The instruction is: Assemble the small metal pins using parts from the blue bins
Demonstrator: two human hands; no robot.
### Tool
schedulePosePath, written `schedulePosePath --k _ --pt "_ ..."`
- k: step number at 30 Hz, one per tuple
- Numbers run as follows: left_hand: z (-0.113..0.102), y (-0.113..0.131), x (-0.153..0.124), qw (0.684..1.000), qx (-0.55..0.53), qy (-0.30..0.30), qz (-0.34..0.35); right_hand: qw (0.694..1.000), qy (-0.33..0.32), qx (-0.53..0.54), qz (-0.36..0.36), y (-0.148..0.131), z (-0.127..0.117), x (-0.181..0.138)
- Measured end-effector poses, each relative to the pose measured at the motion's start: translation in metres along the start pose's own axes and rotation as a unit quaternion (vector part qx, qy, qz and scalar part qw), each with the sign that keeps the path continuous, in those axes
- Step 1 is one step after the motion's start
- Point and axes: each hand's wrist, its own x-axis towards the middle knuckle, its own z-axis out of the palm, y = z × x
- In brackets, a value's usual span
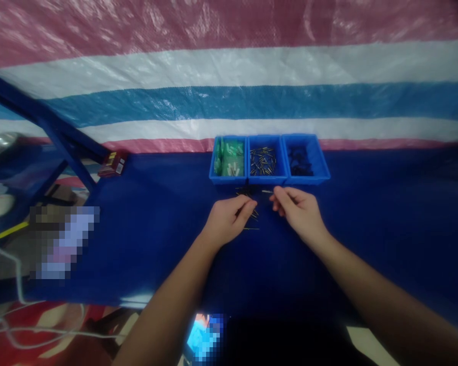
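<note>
My right hand (301,208) pinches a small, thin, pale rod-like piece (267,191), which points left from the fingertips. My left hand (227,218) is closed in a pinch beside it, and whatever its fingertips may hold is hidden. Several slim metal pieces (255,214) lie on the table behind and beside the left fingers, with one thin brass-coloured piece (251,229) just below them. Just beyond both hands stand three joined blue bins: the left bin (229,180) has white pieces on green plastic, the middle bin (267,180) slim metal pieces, the right bin (320,168) dark small parts.
The blue table (156,229) meets a striped plastic sheet (175,104) at the back. A dark red box (112,163) sits near the blue metal frame (70,147) on the left. A white cable (19,274) hangs at the left, and a lit screen (204,338) shows below the table edge.
</note>
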Motion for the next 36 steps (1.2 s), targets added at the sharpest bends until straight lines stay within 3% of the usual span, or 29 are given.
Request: schedulePosePath --k 4,6,10,13,17,23,36 --pt "0.000 0.000 0.000 1.000 0.004 0.003 0.000 0.983 -0.061 0.167 0.036 -0.003 -0.004 0.008" --pt "0.000 -0.001 0.000 1.000 0.005 0.006 0.003 0.983 -0.079 0.162 0.031 -0.001 -0.005 0.008" --pt "-0.001 -0.001 0.000 0.999 0.013 0.028 0.007 0.995 -0.044 -0.034 -0.080 0.006 -0.003 0.001" --pt "-0.002 0.000 0.001 0.998 0.020 0.052 0.004 0.960 -0.083 -0.184 -0.196 0.009 -0.002 -0.003" --pt "-0.003 0.001 0.001 0.996 0.028 0.082 -0.020 0.922 -0.115 -0.251 -0.272 0.010 -0.002 -0.003" --pt "-0.002 0.001 0.001 0.995 0.030 0.096 -0.029 0.922 -0.098 -0.256 -0.273 0.013 -0.002 -0.001" --pt "-0.001 0.001 0.001 0.996 0.023 0.085 -0.013 0.905 -0.192 -0.261 -0.274 0.011 -0.002 -0.001"
